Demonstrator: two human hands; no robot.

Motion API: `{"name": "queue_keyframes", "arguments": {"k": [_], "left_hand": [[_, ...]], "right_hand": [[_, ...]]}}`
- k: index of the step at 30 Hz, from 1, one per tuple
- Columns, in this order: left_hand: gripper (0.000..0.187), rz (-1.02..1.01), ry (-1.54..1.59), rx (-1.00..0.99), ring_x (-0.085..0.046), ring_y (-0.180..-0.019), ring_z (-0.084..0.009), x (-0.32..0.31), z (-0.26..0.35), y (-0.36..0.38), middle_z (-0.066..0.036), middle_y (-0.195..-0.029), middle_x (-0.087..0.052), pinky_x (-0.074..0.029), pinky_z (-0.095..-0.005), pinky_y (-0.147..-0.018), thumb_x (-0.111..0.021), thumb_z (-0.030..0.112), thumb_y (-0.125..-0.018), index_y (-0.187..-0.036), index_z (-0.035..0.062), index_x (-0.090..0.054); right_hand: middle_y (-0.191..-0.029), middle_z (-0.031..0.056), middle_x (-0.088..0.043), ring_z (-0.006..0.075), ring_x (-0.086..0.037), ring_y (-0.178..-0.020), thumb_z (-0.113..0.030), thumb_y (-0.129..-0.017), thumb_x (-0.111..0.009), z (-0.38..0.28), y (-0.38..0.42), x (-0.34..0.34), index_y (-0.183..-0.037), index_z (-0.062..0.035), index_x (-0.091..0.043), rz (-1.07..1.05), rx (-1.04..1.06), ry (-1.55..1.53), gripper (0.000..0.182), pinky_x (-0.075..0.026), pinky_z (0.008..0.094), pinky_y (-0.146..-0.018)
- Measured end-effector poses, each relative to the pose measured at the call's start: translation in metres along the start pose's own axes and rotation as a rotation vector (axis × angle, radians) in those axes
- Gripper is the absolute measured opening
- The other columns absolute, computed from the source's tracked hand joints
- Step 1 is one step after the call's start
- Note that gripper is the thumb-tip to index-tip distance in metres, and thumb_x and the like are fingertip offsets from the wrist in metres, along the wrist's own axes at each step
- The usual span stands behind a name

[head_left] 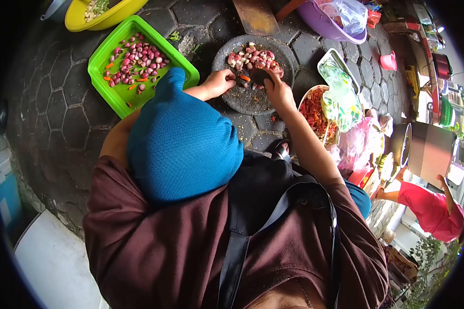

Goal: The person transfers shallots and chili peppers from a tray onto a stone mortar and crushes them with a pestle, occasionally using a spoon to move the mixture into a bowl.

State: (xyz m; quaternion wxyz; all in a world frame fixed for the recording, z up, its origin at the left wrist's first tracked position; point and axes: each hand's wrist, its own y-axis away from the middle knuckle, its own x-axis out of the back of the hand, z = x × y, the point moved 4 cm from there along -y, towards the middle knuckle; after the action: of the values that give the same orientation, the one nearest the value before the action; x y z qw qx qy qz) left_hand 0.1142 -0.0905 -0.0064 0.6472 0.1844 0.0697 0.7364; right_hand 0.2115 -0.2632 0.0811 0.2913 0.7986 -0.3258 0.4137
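Observation:
In front of me a round stone mortar (250, 105) holds peeled shallots (252, 55) heaped on its far side, and a small orange chili (245, 78) lies near its middle. My left hand (219, 83) rests over the mortar's left rim, fingertips pressed together; whatever they may pinch is hidden. Over the right side, my right hand (279, 92) curls around a dark piece that looks like a stone pestle (260, 76), its tip among the shallots. A green tray (100, 67) at left carries unpeeled shallots (142, 59) and several orange chilies.
A bowl of chopped red chilies (312, 108) and plastic bags (340, 98) stand right of the mortar. Beyond are a purple basin (319, 26), a wooden board (255, 16) and a yellow basin (80, 23). Another person in pink (428, 206) is at far right.

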Motion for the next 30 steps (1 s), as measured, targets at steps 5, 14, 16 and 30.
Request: {"name": "queue_keyframes", "arguments": {"k": [5,14,16,30], "left_hand": [[0.015,0.027,0.115,0.086,-0.055,-0.056,-0.0101,0.013,0.008,0.030,-0.004,-0.071,-0.057,-0.045,-0.0248,-0.046,-0.060,0.013,-0.085,-0.090,0.0006,-0.054],[0.016,0.021,0.216,0.043,-0.051,-0.049,-0.0092,0.025,-0.014,0.055,-0.002,-0.064,-0.055,-0.042,-0.0237,-0.042,-0.062,0.016,-0.083,-0.080,0.0032,-0.053],[0.017,0.008,0.234,0.047,-0.053,-0.052,-0.0102,0.026,-0.011,0.062,-0.003,-0.067,-0.055,-0.044,-0.0245,-0.045,-0.062,0.016,-0.083,-0.084,0.0024,-0.053],[0.017,-0.041,0.244,0.082,-0.057,-0.066,-0.0145,0.026,-0.010,0.065,-0.007,-0.081,-0.057,-0.050,-0.0270,-0.057,-0.055,0.008,-0.084,-0.098,-0.0014,-0.053]], "right_hand": [[-0.106,0.0241,-0.056,0.0415,-0.059,-0.087,-0.033,-0.087,-0.049,-0.010,0.021,-0.018,-0.130,-0.0237,-0.040,0.124,0.137,0.035,0.045,-0.048,0.0463,-0.075],[-0.104,0.0225,-0.060,0.0380,-0.057,-0.099,-0.032,-0.087,-0.049,0.018,-0.008,-0.012,-0.122,-0.0145,-0.051,-0.014,-0.033,-0.196,0.039,-0.045,0.0405,-0.083],[-0.106,0.0222,-0.060,0.0342,-0.057,-0.103,-0.031,-0.088,-0.049,0.004,-0.004,0.010,-0.121,-0.0111,-0.051,0.070,-0.003,-0.267,0.039,-0.044,0.0376,-0.086],[-0.102,0.0211,-0.061,0.0361,-0.058,-0.098,-0.034,-0.085,-0.050,0.006,-0.029,0.013,-0.119,-0.0136,-0.053,0.034,-0.027,-0.185,0.040,-0.045,0.0378,-0.084]]}}
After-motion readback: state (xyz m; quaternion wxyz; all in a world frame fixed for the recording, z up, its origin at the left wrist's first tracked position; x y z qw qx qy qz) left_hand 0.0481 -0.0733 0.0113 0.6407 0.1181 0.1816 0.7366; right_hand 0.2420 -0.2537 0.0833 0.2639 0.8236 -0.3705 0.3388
